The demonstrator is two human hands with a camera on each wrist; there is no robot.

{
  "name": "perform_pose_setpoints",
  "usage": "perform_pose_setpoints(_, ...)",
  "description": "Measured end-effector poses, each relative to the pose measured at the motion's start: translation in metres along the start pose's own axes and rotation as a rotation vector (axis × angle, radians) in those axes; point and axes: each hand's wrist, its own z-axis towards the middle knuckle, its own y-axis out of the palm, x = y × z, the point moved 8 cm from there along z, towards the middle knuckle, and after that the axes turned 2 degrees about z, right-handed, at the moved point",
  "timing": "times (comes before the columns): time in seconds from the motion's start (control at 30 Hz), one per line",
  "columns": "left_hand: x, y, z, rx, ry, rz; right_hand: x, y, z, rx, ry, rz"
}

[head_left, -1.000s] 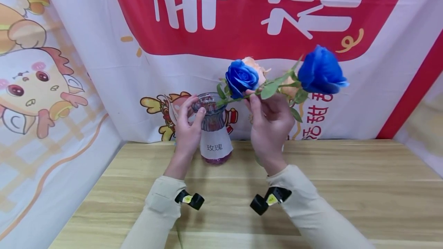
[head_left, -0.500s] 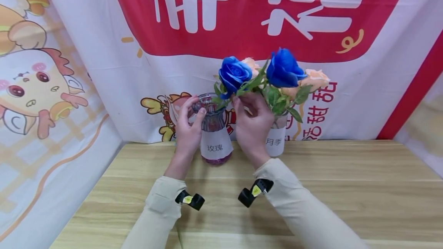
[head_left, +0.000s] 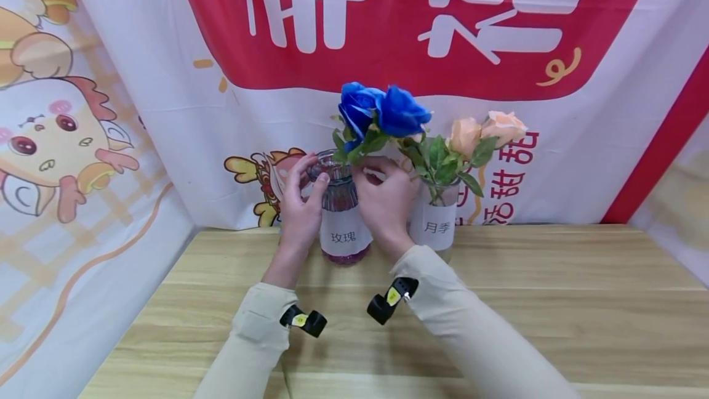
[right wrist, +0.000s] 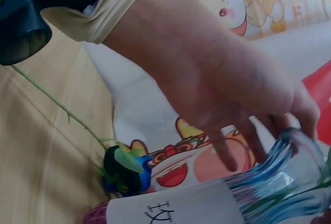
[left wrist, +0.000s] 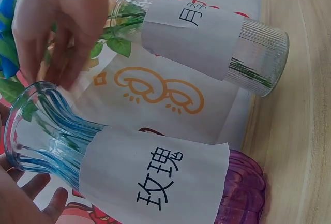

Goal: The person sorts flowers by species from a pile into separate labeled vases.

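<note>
My left hand (head_left: 300, 211) holds the fluted neck of a glass vase (head_left: 340, 197) with a white paper label and purple base. At the right side of its mouth, my right hand (head_left: 386, 199) pinches the stem of a blue rose (head_left: 403, 112), whose bloom leans to the right. A second blue rose (head_left: 356, 106) stands at the same rim, its bloom against the first. Inside the neck, a green stem (right wrist: 276, 195) shows through the glass in the right wrist view. The right fingertips (left wrist: 67, 76) are right at the rim in the left wrist view.
Right of my right hand, a ribbed clear vase (head_left: 437, 223) with a label holds peach roses (head_left: 503, 128) and leaves. Another blue rose (right wrist: 139, 169) lies on the wooden table (head_left: 526, 300) beyond my left arm. A printed cloth (head_left: 183, 134) hangs close behind.
My right hand has moved left and slightly down to the vase mouth. Its blue rose has swung left beside the other bloom, uncovering the ribbed vase. My left hand stays put.
</note>
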Motion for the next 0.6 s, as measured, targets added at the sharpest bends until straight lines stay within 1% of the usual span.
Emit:
perform_pose_setpoints(0.1,-0.001,0.0,0.0,-0.002,0.0,0.001,0.009,0.004,-0.002,-0.045,0.068,-0.039)
perform_pose_setpoints(0.23,-0.001,0.0,0.0,0.0,0.001,-0.003,0.017,0.003,-0.005,-0.067,0.14,-0.036)
perform_pose_setpoints(0.33,-0.001,0.0,0.0,0.001,-0.003,-0.007,0.022,0.002,-0.008,-0.104,0.197,-0.017)
perform_pose_setpoints(0.47,-0.001,0.0,0.0,-0.004,-0.009,-0.012,0.031,0.001,-0.016,-0.2,0.291,0.03)
perform_pose_setpoints(0.6,-0.001,0.0,0.0,-0.007,-0.009,-0.012,0.046,-0.001,-0.027,-0.31,0.363,-0.01)
